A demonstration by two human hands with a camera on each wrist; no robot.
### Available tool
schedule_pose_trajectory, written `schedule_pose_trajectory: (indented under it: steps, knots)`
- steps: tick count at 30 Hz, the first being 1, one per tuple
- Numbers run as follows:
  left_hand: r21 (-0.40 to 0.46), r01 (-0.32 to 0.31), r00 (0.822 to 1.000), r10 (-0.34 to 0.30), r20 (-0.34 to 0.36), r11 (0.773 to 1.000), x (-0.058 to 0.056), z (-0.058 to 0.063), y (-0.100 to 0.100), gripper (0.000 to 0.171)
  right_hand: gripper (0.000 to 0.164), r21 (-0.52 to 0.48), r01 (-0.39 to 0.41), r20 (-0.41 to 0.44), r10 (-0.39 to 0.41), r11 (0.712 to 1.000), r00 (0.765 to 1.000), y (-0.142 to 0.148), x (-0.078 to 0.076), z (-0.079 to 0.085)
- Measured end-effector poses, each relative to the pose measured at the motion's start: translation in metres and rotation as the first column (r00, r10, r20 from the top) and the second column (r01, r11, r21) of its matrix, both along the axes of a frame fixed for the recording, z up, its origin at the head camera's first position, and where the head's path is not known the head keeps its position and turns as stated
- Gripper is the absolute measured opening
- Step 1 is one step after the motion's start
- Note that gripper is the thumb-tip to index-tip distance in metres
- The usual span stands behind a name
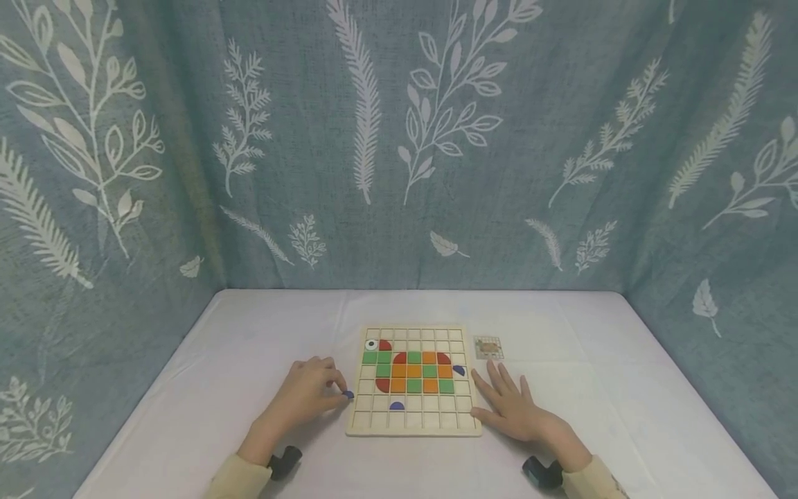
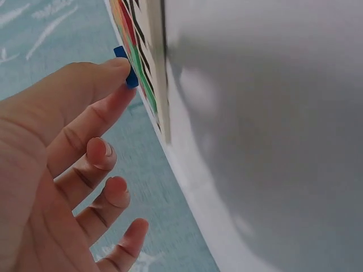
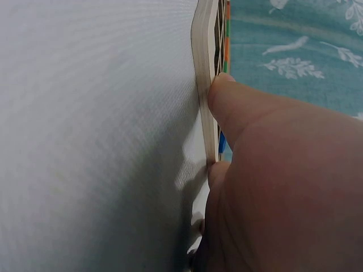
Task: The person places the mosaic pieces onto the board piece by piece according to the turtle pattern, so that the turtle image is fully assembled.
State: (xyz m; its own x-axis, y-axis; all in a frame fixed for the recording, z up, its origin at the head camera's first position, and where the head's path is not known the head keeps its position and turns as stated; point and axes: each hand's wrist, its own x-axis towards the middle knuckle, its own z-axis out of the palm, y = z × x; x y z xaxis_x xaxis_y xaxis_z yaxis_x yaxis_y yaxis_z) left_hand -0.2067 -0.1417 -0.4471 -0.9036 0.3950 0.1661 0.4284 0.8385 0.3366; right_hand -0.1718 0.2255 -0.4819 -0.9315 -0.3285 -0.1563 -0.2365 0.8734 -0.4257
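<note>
Between thumb and forefinger my left hand (image 1: 308,389) pinches a small blue half-round tile (image 2: 132,78), just off the left edge of a wooden grid board (image 1: 413,420). The other left fingers are loosely bent. My right hand (image 1: 510,407) lies with spread fingers at the board's right edge, its thumb (image 3: 227,105) touching the rim. Green, orange and red tiles (image 1: 414,371) fill several middle cells, with a round eye tile (image 1: 371,344) at upper left. One blue half-round tile (image 1: 397,406) sits in a lower cell; another blue tile (image 1: 458,371) lies tilted at the right.
A small picture card (image 1: 489,347) with a grid pattern lies to the right of the board, beyond my right fingertips. The white-covered table (image 1: 280,319) ends at a blue-green leaf-patterned curtain (image 1: 386,242) at the back and sides.
</note>
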Motion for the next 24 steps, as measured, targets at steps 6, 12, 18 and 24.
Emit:
schedule_pose_trajectory:
  steps: [6, 12, 18, 24]
  knots:
    - [0.021, 0.052, 0.999, -0.052, -0.008, 0.998, -0.002, -0.001, 0.016, 0.012, 0.070, -0.006, -0.001, 0.004, 0.001, 1.000, 1.000, 0.000, 0.000, 0.000]
    - [0.024, 0.109, 0.993, -0.108, -0.036, 0.994, -0.003, -0.005, 0.029, 0.012, 0.070, -0.005, -0.005, 0.005, 0.005, 1.000, 1.000, 0.000, 0.001, -0.003]
    - [0.001, 0.162, 0.985, -0.162, -0.057, 0.987, -0.005, -0.007, 0.042, 0.012, 0.070, 0.016, 0.005, 0.002, -0.005, 1.000, 1.000, 0.000, 0.001, -0.004]
    - [0.030, 0.207, 0.977, -0.204, -0.065, 0.978, -0.005, -0.010, 0.056, 0.009, 0.070, 0.013, 0.010, -0.002, -0.010, 1.000, 1.000, -0.001, 0.000, -0.003]
